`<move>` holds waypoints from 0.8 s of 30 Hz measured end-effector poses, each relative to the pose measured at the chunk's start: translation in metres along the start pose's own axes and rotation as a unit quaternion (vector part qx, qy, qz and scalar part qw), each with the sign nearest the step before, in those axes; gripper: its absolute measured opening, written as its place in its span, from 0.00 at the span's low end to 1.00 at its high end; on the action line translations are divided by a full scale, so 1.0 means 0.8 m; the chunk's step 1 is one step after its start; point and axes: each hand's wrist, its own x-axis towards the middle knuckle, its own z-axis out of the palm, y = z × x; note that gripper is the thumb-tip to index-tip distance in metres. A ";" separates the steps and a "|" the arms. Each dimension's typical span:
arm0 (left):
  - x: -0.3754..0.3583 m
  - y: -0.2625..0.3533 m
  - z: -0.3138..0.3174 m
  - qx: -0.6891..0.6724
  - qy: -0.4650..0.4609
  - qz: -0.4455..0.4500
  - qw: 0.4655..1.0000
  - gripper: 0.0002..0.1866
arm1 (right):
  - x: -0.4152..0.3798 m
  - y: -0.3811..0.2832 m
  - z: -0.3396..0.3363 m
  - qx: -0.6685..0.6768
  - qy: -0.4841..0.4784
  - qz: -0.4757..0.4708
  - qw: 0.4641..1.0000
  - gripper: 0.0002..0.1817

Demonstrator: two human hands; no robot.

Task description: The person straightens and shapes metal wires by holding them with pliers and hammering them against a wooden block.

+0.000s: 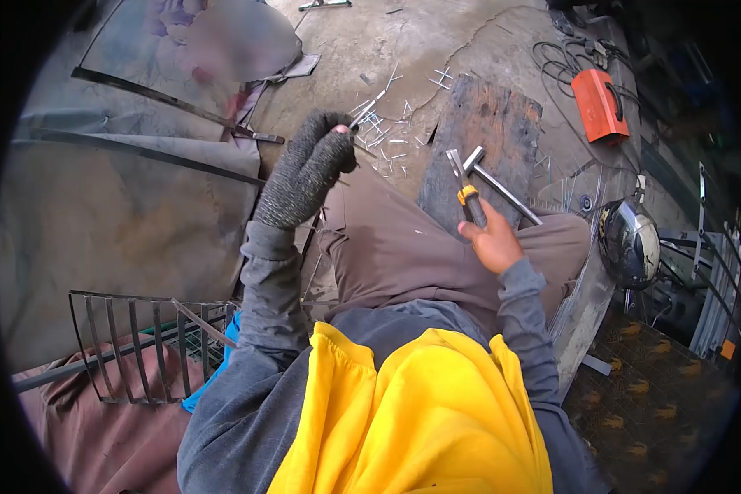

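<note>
hand tool point(472, 198) with yellow on its handle is clasped in the right hand's point(496, 240) grip, near a hammer point(504, 190) on a wooden board point(494, 115); the gloved left hand's point(309, 169) grip pinches a thin rod point(376, 104).

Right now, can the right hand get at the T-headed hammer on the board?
Probably, but not freely: the right hand is close and the hammer's shaft looks uncovered, yet that hand grips the yellow-and-black tool, which would likely need putting down first.
</note>
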 end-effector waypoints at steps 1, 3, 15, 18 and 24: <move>-0.004 -0.009 0.014 -0.026 -0.020 -0.039 0.999 0.18 | -0.019 0.006 0.005 0.006 0.003 0.003 1.000 0.36; -0.009 -0.024 0.040 -0.062 -0.040 -0.065 0.995 0.17 | -0.054 0.010 0.010 0.066 0.089 -0.134 0.985 0.31; -0.012 -0.033 0.066 -0.085 -0.071 -0.023 0.994 0.11 | -0.109 -0.046 0.032 0.380 -0.130 -0.001 0.916 0.21; -0.025 -0.040 0.077 -0.088 -0.083 -0.002 0.993 0.10 | -0.120 -0.043 0.043 0.405 -0.171 0.022 0.898 0.23; -0.047 -0.035 0.091 -0.089 -0.117 0.014 0.989 0.12 | -0.131 -0.038 0.042 0.420 -0.167 0.035 0.892 0.23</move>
